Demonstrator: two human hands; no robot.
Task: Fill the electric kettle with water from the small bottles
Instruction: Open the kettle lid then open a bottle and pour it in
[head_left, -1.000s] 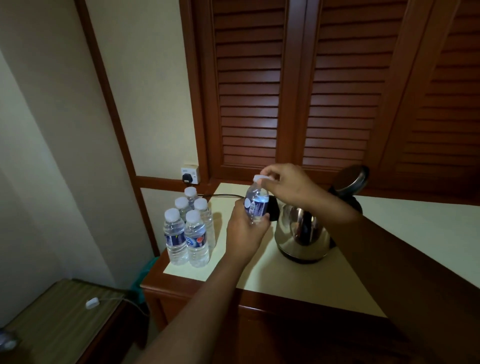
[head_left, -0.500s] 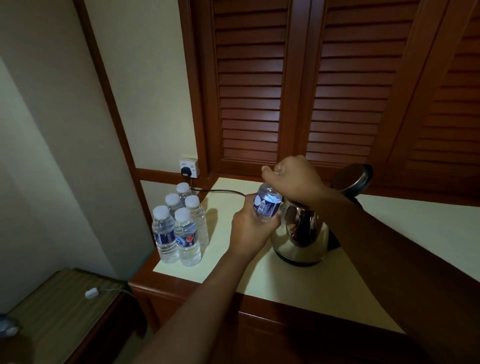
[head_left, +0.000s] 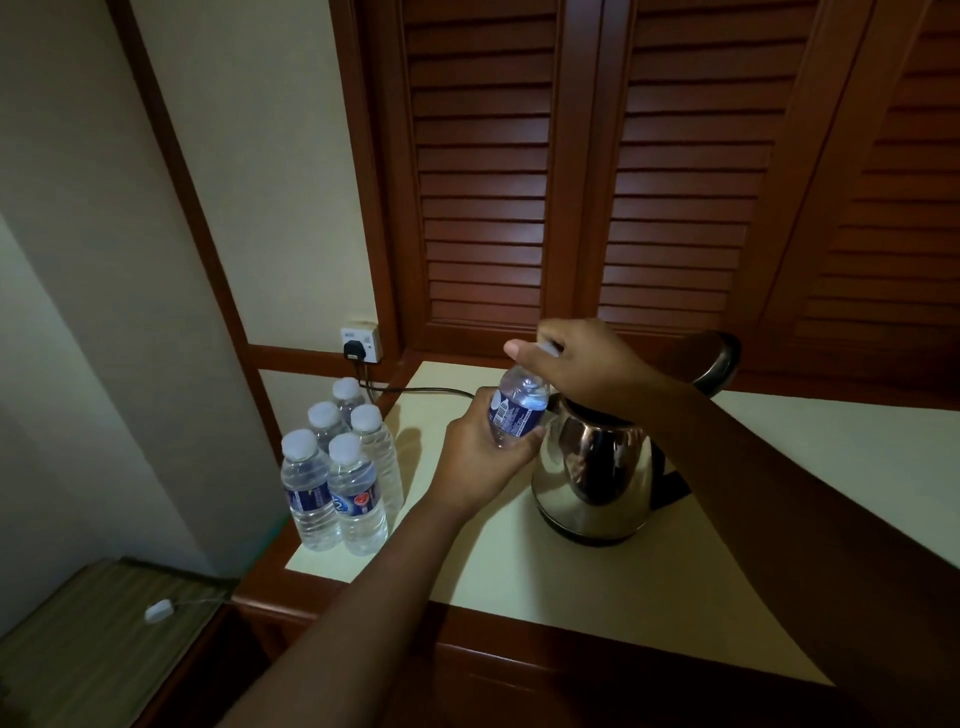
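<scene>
- head view, middle of the frame: the left hand (head_left: 480, 457) is wrapped round the lower body of a small water bottle (head_left: 517, 410), fingers curled over the blue label, holding it tilted with its neck leaning toward the upper right
- just above it, the right hand (head_left: 576, 361) is clenched over the top of that bottle, thumb and fingers pinching the white cap (head_left: 545, 347); only a sliver of the cap shows, so whether it is on the neck or lifted off cannot be told
- the steel electric kettle (head_left: 597, 478) stands on the cream table top (head_left: 519, 561) right of centre, touching or just beside the held bottle; its lid (head_left: 711, 364) is flipped up behind the right wrist
- the right forearm crosses the kettle's rim, hiding most of the opening and the handle; any water inside cannot be made out
- left of centre, five capped bottles (head_left: 337, 467) stand upright in a tight cluster near the table's left edge, the rear ones partly hidden by the front pair
- a black cord (head_left: 415, 389) runs from the wall socket (head_left: 361, 345) toward the kettle and vanishes behind the left hand
- lower left is dim: a striped surface (head_left: 78, 649) with a small white object (head_left: 158, 610) on a thin cable, too small to identify
</scene>
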